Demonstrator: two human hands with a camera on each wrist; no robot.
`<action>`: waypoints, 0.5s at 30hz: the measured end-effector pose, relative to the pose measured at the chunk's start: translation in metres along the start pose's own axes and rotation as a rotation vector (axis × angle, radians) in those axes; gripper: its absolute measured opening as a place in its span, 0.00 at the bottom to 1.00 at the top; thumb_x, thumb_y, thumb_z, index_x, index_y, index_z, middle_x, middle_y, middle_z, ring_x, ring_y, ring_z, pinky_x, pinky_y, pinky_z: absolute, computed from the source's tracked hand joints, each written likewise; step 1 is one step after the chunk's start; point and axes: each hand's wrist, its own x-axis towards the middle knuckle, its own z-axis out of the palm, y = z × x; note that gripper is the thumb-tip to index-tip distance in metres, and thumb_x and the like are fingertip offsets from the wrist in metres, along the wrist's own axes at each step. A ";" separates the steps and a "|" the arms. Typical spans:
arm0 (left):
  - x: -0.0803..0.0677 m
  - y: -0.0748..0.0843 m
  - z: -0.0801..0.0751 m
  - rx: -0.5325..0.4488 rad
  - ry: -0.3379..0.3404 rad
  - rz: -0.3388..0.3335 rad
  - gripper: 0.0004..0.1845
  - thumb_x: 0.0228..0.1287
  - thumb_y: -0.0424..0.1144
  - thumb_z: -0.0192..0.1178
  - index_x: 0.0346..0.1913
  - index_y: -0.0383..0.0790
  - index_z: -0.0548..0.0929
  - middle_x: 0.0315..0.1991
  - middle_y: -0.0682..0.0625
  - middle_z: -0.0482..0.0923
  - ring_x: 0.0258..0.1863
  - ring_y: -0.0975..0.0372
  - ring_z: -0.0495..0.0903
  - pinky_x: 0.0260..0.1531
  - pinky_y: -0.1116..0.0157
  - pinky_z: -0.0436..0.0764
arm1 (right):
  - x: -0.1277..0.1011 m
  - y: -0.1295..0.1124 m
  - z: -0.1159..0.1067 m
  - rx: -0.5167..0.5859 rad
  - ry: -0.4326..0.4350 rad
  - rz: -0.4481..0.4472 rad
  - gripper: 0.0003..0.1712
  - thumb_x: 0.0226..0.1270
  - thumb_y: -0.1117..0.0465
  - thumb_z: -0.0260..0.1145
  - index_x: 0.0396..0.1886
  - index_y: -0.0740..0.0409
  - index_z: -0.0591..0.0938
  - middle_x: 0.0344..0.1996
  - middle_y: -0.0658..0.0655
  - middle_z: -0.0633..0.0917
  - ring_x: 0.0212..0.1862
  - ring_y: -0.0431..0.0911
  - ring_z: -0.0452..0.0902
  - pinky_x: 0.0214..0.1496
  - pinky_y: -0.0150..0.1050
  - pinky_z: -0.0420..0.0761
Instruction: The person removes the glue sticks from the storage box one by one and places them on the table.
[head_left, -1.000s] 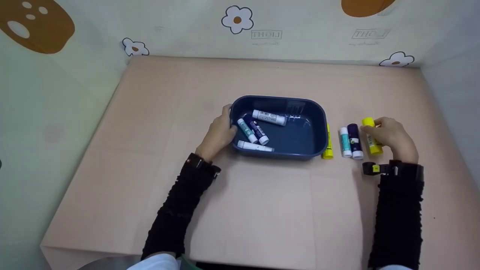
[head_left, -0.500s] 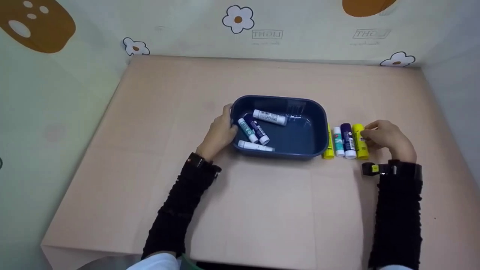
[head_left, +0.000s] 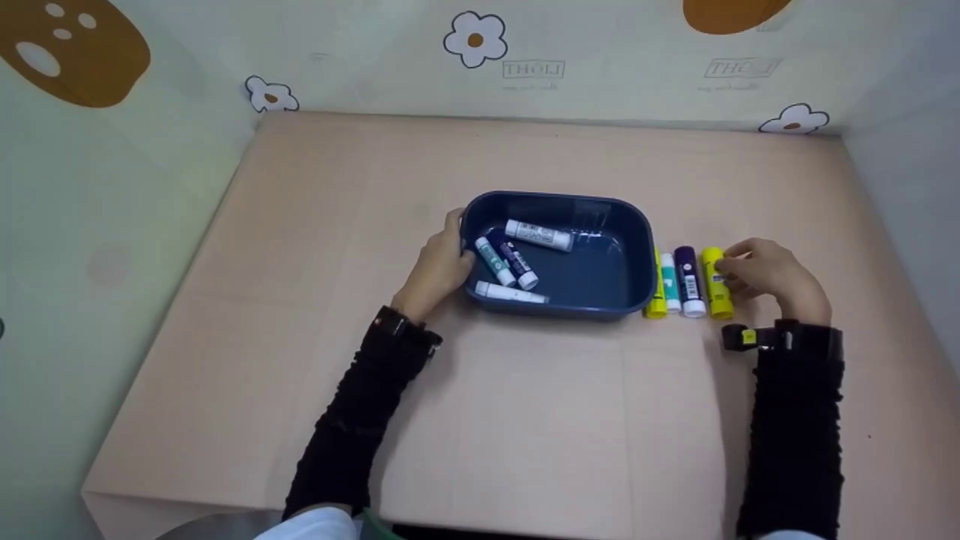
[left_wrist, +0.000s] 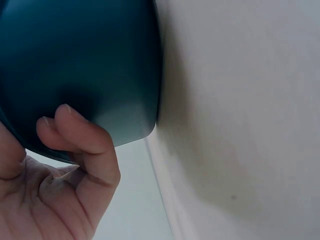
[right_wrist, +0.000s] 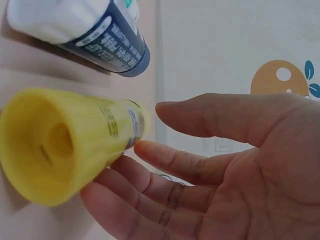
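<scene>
Yellow glue stick point(head_left: 716, 283) lies flat beside the purple stick point(head_left: 689, 281); blue tray point(head_left: 634, 225) holds four sticks.

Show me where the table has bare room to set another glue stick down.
Bare table runs wide in front of the blue tray, and behind it up to the wall. Left of the left hand is open too. Crowded: the strip between tray and right hand, where four sticks lie side by side.

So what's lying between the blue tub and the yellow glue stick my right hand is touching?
In the head view, three sticks lie between the blue tub and the yellow glue stick: a thin yellow one, a teal one and a dark purple one.
</scene>
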 end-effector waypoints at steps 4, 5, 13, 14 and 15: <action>0.000 0.000 0.000 0.000 0.003 0.005 0.33 0.60 0.29 0.50 0.69 0.38 0.54 0.58 0.32 0.71 0.51 0.49 0.76 0.50 0.53 0.75 | -0.002 -0.004 0.001 -0.006 -0.004 -0.016 0.32 0.70 0.53 0.49 0.62 0.75 0.61 0.50 0.74 0.74 0.40 0.51 0.79 0.45 0.44 0.80; 0.000 0.000 0.000 -0.001 0.004 0.007 0.33 0.60 0.29 0.50 0.69 0.38 0.54 0.58 0.32 0.71 0.51 0.49 0.76 0.50 0.52 0.75 | -0.002 -0.005 0.001 -0.007 -0.002 -0.018 0.32 0.70 0.53 0.49 0.62 0.75 0.61 0.50 0.74 0.74 0.40 0.52 0.79 0.45 0.44 0.80; 0.000 0.000 0.000 0.004 0.001 -0.001 0.33 0.61 0.30 0.50 0.69 0.39 0.54 0.59 0.32 0.70 0.53 0.49 0.75 0.51 0.52 0.74 | -0.011 -0.017 0.002 0.000 0.022 -0.015 0.35 0.71 0.48 0.47 0.66 0.71 0.58 0.53 0.74 0.72 0.46 0.58 0.78 0.54 0.56 0.73; 0.000 0.000 -0.001 0.006 0.000 -0.003 0.33 0.61 0.30 0.50 0.69 0.39 0.54 0.59 0.32 0.70 0.53 0.49 0.75 0.51 0.52 0.74 | -0.012 -0.020 0.002 -0.001 0.027 -0.018 0.36 0.71 0.47 0.47 0.66 0.70 0.58 0.54 0.74 0.71 0.47 0.59 0.78 0.54 0.56 0.73; 0.000 0.000 -0.001 0.006 -0.003 -0.005 0.33 0.61 0.30 0.50 0.69 0.39 0.53 0.59 0.32 0.70 0.53 0.48 0.75 0.51 0.52 0.74 | -0.013 -0.022 0.003 -0.003 0.031 -0.022 0.36 0.71 0.47 0.47 0.66 0.70 0.57 0.55 0.75 0.70 0.48 0.60 0.78 0.54 0.57 0.73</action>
